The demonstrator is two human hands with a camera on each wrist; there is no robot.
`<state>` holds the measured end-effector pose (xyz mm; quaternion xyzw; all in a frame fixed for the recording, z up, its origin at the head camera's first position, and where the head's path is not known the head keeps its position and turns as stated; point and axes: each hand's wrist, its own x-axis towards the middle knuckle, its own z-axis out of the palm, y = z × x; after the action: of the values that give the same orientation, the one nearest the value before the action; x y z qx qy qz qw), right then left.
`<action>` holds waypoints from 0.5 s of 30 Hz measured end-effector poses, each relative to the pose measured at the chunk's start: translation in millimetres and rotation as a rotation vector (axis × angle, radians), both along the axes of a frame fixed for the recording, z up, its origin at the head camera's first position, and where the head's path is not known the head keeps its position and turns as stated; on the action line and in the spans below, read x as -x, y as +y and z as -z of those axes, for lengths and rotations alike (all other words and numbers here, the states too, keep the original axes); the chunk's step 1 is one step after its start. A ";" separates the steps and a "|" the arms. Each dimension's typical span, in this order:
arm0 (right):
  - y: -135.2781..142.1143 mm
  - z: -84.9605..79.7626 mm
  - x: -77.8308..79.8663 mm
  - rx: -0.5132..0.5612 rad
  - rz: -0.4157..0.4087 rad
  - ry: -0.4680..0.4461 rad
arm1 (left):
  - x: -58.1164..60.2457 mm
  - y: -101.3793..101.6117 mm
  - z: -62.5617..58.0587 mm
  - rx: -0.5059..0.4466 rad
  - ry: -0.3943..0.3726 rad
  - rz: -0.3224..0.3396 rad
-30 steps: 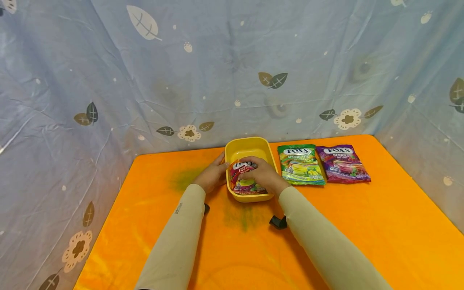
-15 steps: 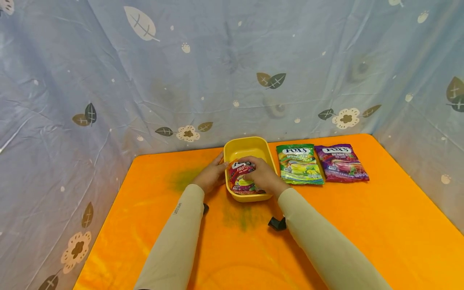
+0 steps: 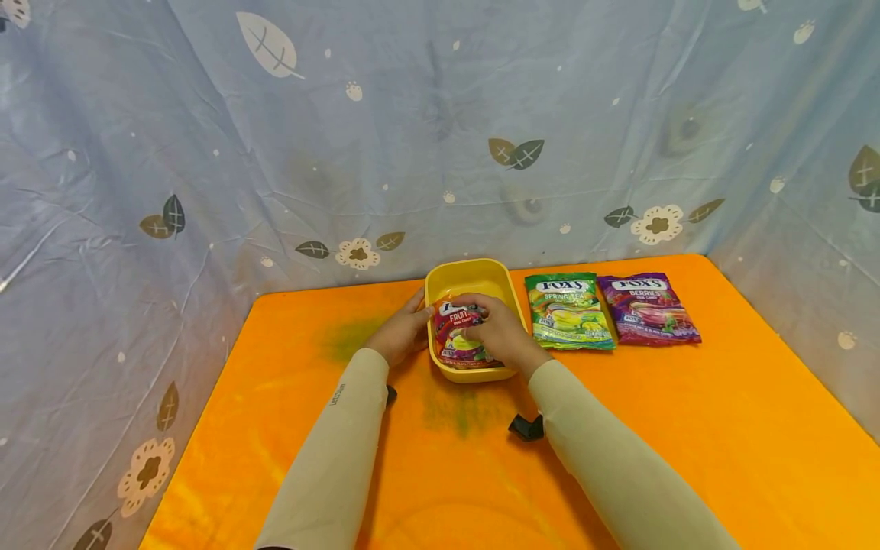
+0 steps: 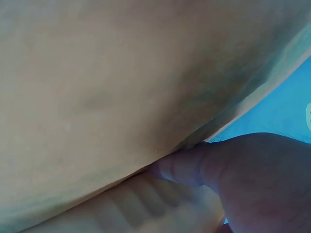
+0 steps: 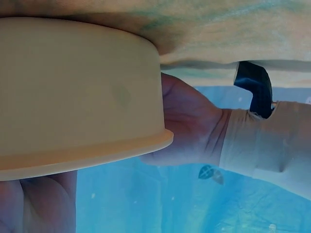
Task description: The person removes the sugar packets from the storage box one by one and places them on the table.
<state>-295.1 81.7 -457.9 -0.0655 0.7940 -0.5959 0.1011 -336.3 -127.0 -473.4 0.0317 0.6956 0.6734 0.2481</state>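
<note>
In the head view, a yellow rectangular tub (image 3: 470, 269) stands near the table's back edge. Inside its near part lies a red bag of Fox's fruit candy (image 3: 457, 344). My right hand (image 3: 502, 332) reaches over the tub's right rim and grips this bag between thumb and fingers, covering its right side. My left hand (image 3: 400, 334) holds the tub at its left wall, thumb by the rim. The right wrist view shows the tub's outer wall (image 5: 77, 92) with the left hand (image 5: 189, 124) behind its end. In the left wrist view, part of the left hand (image 4: 262, 174) appears close up.
Right of the tub lie a green bag of Fox's spring tea candy (image 3: 571, 313) and a purple bag of Fox's berries candy (image 3: 649, 309). An orange cloth covers the table (image 3: 653, 428). A patterned blue-grey curtain (image 3: 426, 168) hangs directly behind it.
The red candy bag has shifted slightly toward the back of the tub, with the right hand gripping it throughout. The left hand and the tub stay in place.
</note>
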 end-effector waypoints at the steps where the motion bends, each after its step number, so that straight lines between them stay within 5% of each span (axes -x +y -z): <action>1: 0.0 -0.1 -0.1 0.000 0.002 0.000 | 0.0 -0.1 -0.3 0.004 0.001 -0.002; 15: 4.3 -1.7 -4.6 0.056 0.047 0.050 | -1.3 -0.3 -0.8 -0.016 -0.005 0.005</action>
<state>-290.4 85.9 -456.2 -0.0646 0.7805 -0.6183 0.0653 -335.0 -127.3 -472.5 0.0334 0.6896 0.6784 0.2512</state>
